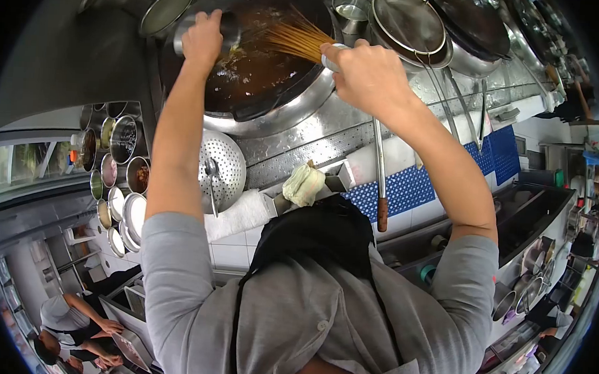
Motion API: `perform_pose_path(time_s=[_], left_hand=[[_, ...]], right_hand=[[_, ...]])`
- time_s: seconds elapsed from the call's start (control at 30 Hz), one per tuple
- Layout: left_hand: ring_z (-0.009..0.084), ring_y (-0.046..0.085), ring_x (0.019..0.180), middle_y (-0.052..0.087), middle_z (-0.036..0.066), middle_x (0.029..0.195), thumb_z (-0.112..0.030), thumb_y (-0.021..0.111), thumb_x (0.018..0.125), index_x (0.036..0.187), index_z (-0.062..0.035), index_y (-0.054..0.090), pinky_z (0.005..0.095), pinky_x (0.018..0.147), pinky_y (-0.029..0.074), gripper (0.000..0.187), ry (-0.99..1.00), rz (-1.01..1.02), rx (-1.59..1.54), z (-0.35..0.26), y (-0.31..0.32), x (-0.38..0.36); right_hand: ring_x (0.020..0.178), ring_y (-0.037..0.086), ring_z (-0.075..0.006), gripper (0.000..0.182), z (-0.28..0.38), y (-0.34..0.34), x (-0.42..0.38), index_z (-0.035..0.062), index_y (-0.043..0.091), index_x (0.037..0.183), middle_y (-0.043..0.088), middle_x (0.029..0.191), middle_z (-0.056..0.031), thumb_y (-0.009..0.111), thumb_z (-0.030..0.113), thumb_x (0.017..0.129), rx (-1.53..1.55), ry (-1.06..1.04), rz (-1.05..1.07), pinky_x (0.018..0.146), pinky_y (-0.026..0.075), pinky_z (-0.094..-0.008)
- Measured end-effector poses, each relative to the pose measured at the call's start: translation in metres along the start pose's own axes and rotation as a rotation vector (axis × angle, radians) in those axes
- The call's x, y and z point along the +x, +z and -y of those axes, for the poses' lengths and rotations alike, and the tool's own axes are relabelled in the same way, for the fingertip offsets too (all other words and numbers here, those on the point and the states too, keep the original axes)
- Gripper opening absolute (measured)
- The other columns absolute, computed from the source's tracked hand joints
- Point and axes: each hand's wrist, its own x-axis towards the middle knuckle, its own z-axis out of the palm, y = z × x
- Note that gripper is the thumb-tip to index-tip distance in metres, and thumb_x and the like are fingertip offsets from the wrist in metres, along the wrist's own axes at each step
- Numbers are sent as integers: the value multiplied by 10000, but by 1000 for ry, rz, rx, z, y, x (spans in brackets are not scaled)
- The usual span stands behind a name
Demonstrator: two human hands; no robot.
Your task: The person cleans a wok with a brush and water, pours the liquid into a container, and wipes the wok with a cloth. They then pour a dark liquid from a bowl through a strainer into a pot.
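Observation:
A large dark wok point(249, 106) with brown liquid in it sits in a metal ring at the top centre. Over its left side my left hand point(203, 38) is closed on a round metal bowl point(184, 32), held by its rim. My right hand point(373, 76) grips the pale handle of a bamboo brush point(297, 39) at the wok's right edge. The brush's bristles spread to the left over the liquid, close to the bowl. Some yellowish bits and foam show in the liquid between them.
A perforated ladle point(222, 173) lies below the wok, near a crumpled cloth point(303, 185). Right of the wok are a metal cup point(351, 12), a strainer point(408, 20) and a second wok point(469, 23). Several ingredient bowls point(123, 139) stand at left. Another person point(69, 317) works at lower left.

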Motion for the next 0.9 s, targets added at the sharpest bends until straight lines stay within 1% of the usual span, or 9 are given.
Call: perform_pose_path(time_s=[0.2, 0.3, 0.4, 0.5, 0.53, 0.63, 0.77, 0.8, 0.9], left_hand=[[368, 700, 857, 650, 176, 1074, -118, 596, 869, 1307, -224, 607, 497, 772, 561, 450, -7, -115, -242, -13, 34, -18], [367, 700, 932, 687, 197, 1068, -115, 588, 852, 1294, -220, 619, 482, 797, 564, 456, -60, -209, -422, -3, 42, -22], [351, 729, 876, 709, 216, 1070, -131, 588, 835, 1303, -166, 582, 468, 816, 571, 470, -337, -195, -550, -4, 38, -50], [324, 745, 732, 721, 223, 1018, -166, 591, 845, 1307, -108, 530, 439, 824, 579, 470, -806, 119, -835, -14, 3, -68], [292, 729, 607, 722, 225, 993, -157, 588, 860, 1301, -71, 488, 403, 761, 604, 460, -764, 156, -811, -6, 5, -68], [273, 734, 624, 733, 199, 947, -131, 567, 865, 1298, -79, 507, 368, 722, 611, 440, -688, 337, -735, 15, 1, -51], [267, 733, 626, 742, 171, 878, -118, 529, 863, 1445, -168, 507, 379, 810, 586, 585, -655, 311, -828, 4, -13, -55], [276, 733, 631, 738, 203, 942, -92, 524, 856, 1486, -193, 479, 390, 768, 597, 639, -513, 294, -741, 6, -14, -55], [304, 724, 607, 729, 233, 989, -60, 510, 848, 1477, -184, 493, 407, 771, 589, 642, -629, 208, -827, -16, -17, -55]], right_hand=[[888, 714, -315, 203, 27, 28, 35, 49, 702, 922, 730, 856, -145, 717, 110, 729, 89, -95, 86, 725, 594, -421], [917, 714, -302, 243, 41, 72, 65, 43, 702, 947, 736, 883, -137, 740, 143, 728, 115, -121, 109, 749, 597, -418], [924, 717, -291, 272, 38, 105, 85, 37, 700, 972, 739, 907, -131, 744, 149, 728, 109, -110, 39, 760, 602, -412], [916, 721, -284, 275, 42, 106, 93, 34, 701, 985, 741, 926, -130, 735, 139, 733, 65, -104, 3, 751, 606, -404], [916, 721, -284, 274, 46, 106, 95, 34, 701, 986, 741, 924, -130, 734, 137, 733, 55, -136, 20, 746, 607, -403], [921, 721, -288, 262, 57, 94, 92, 34, 702, 988, 740, 921, -133, 720, 131, 746, 53, -237, 102, 737, 609, -406], [940, 720, -293, 258, 50, 102, 103, 37, 698, 1013, 737, 947, -144, 703, 139, 776, 1, -165, 77, 737, 612, -411], [948, 719, -295, 261, 49, 93, 102, 37, 694, 1017, 735, 958, -149, 710, 142, 778, -29, -112, 107, 737, 613, -416], [947, 719, -297, 257, 44, 89, 103, 36, 689, 1004, 733, 938, -149, 722, 141, 771, -27, -54, 72, 735, 613, -419]])
